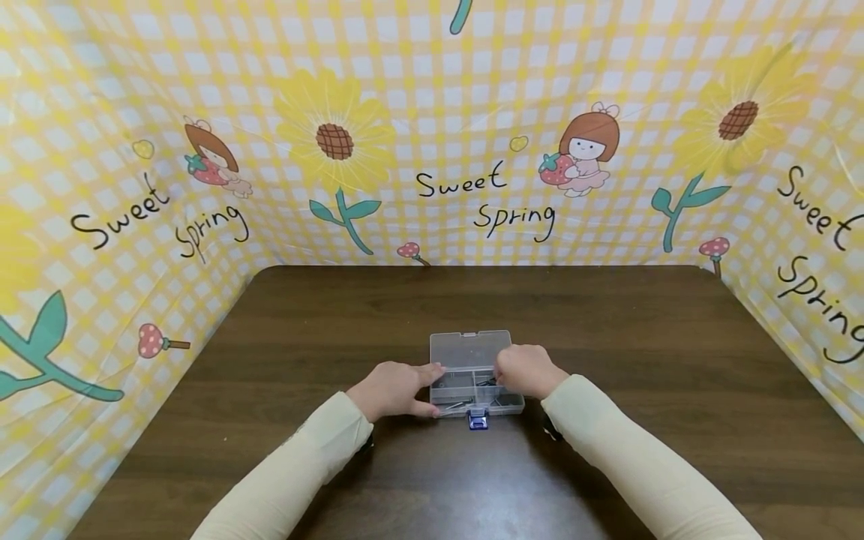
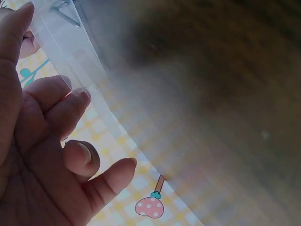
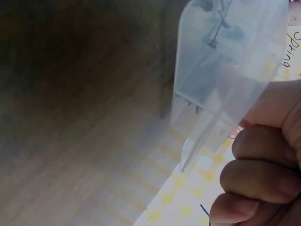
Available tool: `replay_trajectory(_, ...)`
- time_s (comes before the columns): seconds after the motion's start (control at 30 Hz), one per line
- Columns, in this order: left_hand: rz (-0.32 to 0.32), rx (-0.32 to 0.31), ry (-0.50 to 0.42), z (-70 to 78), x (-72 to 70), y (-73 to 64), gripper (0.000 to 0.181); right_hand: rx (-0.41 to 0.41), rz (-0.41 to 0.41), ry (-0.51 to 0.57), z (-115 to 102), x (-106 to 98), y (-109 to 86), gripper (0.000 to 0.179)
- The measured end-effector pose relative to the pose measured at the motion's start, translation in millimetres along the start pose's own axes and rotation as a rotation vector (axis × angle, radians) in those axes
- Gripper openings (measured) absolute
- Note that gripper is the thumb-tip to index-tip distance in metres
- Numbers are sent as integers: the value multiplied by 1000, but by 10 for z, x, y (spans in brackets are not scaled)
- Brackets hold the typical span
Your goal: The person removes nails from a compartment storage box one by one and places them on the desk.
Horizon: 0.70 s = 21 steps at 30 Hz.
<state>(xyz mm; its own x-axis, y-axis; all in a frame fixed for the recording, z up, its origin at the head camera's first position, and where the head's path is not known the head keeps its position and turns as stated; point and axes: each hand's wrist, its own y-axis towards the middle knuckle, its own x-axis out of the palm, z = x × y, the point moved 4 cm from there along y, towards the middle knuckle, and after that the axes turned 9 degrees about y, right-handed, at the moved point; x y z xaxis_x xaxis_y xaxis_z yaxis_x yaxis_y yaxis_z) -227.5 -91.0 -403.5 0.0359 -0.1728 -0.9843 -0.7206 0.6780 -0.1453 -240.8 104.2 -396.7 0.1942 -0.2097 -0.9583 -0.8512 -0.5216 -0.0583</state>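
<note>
In the lower middle of the head view, a clear plastic box [image 1: 454, 392] sits on the dark wood-grain table [image 1: 337, 315], its frosted lid [image 1: 469, 351] open towards the top of the frame and its blue latch [image 1: 478, 420] at the lower edge. Dividers split the box into compartments; slim metal pieces [image 1: 461, 405] lie in the lower-left one, and small dark pieces [image 1: 487, 382] show beside the right hand [image 1: 529, 370]. The left hand [image 1: 394, 388] is spread loosely at the box's left side, fingers and thumb apart, fingertips touching the edge without gripping it. The right hand is at the box's right side, its fingers curled, with the foremost digits over the upper-right compartment; whether they pinch anything cannot be told. In the right wrist view, the box fills the upper right, small pieces visible through its wall. Pale sleeves [image 1: 283, 469] reach in from the bottom corners, and a yellow checked cloth [image 1: 432, 112] with sunflowers and "Sweet Spring" lettering covers the upper half of the head view.
</note>
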Motion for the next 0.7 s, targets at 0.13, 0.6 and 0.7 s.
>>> replay_trajectory(0.13,-4,-2,-2,7,2,4,72,-21,13,-15,-2,6,-5,45)
replay_trajectory(0.6,-25,-11,11,-3,23,8,73,-82,34,-49,-30,-14,-31,37)
replay_trajectory(0.7,-5,3,19,6,1,3,72,-67,26,-45,-25,-32,-24,34)
